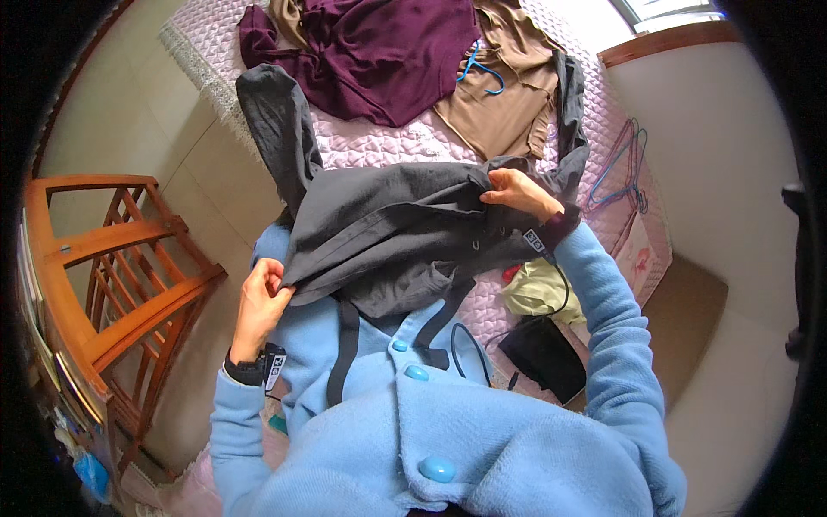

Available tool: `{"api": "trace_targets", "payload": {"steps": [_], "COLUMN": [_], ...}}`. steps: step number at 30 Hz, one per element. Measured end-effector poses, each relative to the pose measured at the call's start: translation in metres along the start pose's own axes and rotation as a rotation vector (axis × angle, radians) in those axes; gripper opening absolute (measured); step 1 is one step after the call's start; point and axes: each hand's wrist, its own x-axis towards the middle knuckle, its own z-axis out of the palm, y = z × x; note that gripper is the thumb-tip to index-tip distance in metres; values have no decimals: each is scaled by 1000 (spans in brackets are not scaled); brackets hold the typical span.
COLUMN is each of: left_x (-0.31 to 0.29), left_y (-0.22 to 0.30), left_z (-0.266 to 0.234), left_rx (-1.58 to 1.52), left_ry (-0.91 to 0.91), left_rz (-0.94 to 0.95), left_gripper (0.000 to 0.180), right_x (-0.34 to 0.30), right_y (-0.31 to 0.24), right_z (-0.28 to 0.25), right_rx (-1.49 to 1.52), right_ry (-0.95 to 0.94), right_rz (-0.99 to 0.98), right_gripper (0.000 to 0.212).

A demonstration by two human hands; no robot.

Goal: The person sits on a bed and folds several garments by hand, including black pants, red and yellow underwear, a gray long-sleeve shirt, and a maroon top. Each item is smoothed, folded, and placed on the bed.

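A dark grey long-sleeved garment [370,207] lies spread over my lap and the near edge of the bed. My left hand [260,308] pinches its lower left corner between thumb and fingers. Farther right and higher up, my right hand [519,195] grips the cloth near its upper right edge. One grey sleeve [277,112] stretches away at the left, the other [570,121] at the right. Folds run across the middle of the cloth. Beyond it lie a dark purple top [370,52] and a brown garment [508,95], with a blue hanger [479,71] between them.
A pink quilted bedspread [388,142] covers the bed. Several coloured hangers [624,168] lie at its right side. Close by my right forearm are a pale green cloth [543,291] and a black pouch-like item [547,358]. An orange-brown wooden chair [129,258] stands at the left.
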Motion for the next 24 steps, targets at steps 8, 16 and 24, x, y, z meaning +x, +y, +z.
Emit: {"api": "trace_targets", "payload": {"steps": [8, 16, 24], "left_x": [9, 21, 0], "left_y": [-23, -64, -43], "left_z": [-38, -9, 5], "left_rx": [78, 86, -693], "left_ry": [345, 615, 333], "left_rz": [208, 83, 83], "left_gripper": [20, 14, 11], "right_x": [-106, -193, -199], "right_y": [-2, 47, 57], "right_z": [-39, 38, 104], "right_rx": [188, -477, -478], "right_ry": [1010, 895, 270], "right_rz": [-283, -268, -324], "right_gripper": [17, 34, 29]}}
